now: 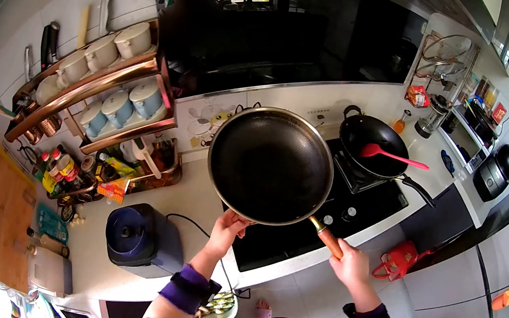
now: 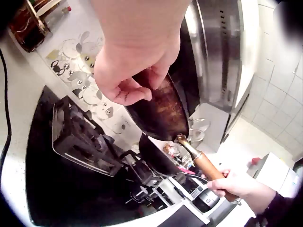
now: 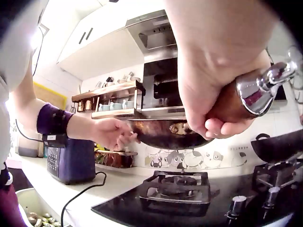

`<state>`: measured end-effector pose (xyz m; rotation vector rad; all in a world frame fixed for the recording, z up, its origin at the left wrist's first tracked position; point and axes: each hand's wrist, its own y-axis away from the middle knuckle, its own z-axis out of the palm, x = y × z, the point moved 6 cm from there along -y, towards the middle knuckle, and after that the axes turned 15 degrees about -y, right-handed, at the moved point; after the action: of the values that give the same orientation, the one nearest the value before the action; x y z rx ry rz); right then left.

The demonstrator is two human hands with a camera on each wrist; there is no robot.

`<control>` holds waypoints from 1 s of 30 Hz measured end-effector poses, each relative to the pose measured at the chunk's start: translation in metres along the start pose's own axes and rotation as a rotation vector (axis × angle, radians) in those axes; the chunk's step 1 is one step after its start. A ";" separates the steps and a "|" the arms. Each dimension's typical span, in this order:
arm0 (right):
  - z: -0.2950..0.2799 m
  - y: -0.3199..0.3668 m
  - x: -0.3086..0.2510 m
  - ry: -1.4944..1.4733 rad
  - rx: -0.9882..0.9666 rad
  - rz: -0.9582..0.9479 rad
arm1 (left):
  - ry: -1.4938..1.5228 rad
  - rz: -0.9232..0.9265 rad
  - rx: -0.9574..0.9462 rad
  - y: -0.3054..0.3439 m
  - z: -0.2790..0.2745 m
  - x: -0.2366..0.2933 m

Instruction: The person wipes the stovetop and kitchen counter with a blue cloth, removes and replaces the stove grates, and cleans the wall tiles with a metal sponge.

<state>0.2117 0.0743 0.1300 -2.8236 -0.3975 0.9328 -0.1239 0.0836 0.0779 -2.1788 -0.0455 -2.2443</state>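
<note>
A black frying pan [image 1: 270, 165] with a steel rim and wooden handle is held up above the left burner, its inside facing me in the head view. My right hand [image 1: 352, 266] grips the wooden handle [image 1: 327, 238]. At the pan's near rim, my left hand [image 1: 228, 229] pinches the edge with bent fingers. In the left wrist view the left hand [image 2: 137, 71] hides part of the pan's brown-stained underside [image 2: 165, 111]. The right wrist view shows the right hand [image 3: 222, 94] wrapped round the handle, with the pan [image 3: 170, 135] raised over the burner stand [image 3: 177, 189].
A black wok [image 1: 364, 136] with a red spatula [image 1: 395, 156] stands on the right burner. Left of the cooktop [image 1: 274, 245] is a dark blue appliance [image 1: 142, 238] with a cord. A rack [image 1: 85, 112] of lidded jars and bottles lines the left wall. A rice cooker [image 1: 495, 172] stands right.
</note>
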 end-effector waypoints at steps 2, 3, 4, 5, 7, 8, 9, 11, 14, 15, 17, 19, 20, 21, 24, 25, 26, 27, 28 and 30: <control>0.012 -0.005 0.006 -0.007 -0.016 0.082 | -0.004 -0.098 0.046 -0.024 0.000 -0.015; 0.021 -0.008 0.013 -0.028 -0.025 0.103 | -0.007 -0.112 0.044 -0.034 0.001 -0.017; 0.028 -0.011 0.018 -0.047 -0.016 0.117 | -0.009 -0.127 0.043 -0.042 0.002 -0.020; 0.035 -0.011 0.023 -0.066 -0.024 0.125 | -0.015 -0.139 0.043 -0.048 0.002 -0.024; 0.041 -0.016 0.023 -0.078 -0.040 0.150 | -0.018 -0.182 0.052 -0.060 -0.001 -0.037; 0.044 -0.017 0.023 -0.074 -0.044 0.164 | -0.019 -0.203 0.056 -0.065 -0.003 -0.043; 0.046 -0.017 0.023 -0.070 -0.049 0.179 | 0.004 -0.215 0.055 -0.069 -0.005 -0.048; 0.050 -0.018 0.023 -0.073 -0.062 0.191 | 0.018 -0.256 0.055 -0.070 -0.009 -0.060; 0.053 -0.018 0.021 -0.087 -0.053 0.177 | 0.009 -0.294 0.078 -0.070 -0.012 -0.068; 0.053 -0.018 0.019 -0.099 -0.043 0.167 | 0.002 -0.304 0.089 -0.070 -0.014 -0.070; 0.054 -0.018 0.016 -0.117 -0.036 0.158 | -0.008 -0.311 0.104 -0.069 -0.016 -0.074; 0.059 -0.018 0.013 -0.131 -0.040 0.155 | -0.019 -0.299 0.117 -0.071 -0.021 -0.077; 0.060 -0.017 0.013 -0.126 -0.042 0.159 | -0.018 -0.304 0.113 -0.072 -0.023 -0.079; 0.062 -0.017 0.012 -0.122 -0.043 0.164 | -0.017 -0.309 0.110 -0.073 -0.025 -0.080; 0.062 -0.016 0.004 -0.123 -0.051 0.182 | -0.034 -0.336 0.114 -0.073 -0.030 -0.085; 0.060 -0.017 0.000 -0.124 -0.053 0.190 | -0.042 -0.347 0.117 -0.073 -0.032 -0.088; 0.061 -0.018 -0.003 -0.113 -0.069 0.197 | -0.020 -0.344 0.128 -0.073 -0.033 -0.091; 0.060 -0.020 -0.007 -0.099 -0.083 0.205 | 0.002 -0.341 0.139 -0.074 -0.034 -0.093; 0.061 -0.020 -0.009 -0.086 -0.097 0.212 | 0.025 -0.336 0.149 -0.074 -0.034 -0.094; 0.067 -0.019 -0.008 -0.074 -0.103 0.201 | 0.007 -0.352 0.144 -0.074 -0.035 -0.093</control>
<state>0.1620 0.0937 0.0853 -2.9721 -0.1757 1.0869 -0.1585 0.1556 -0.0168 -2.2298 -0.6162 -2.3247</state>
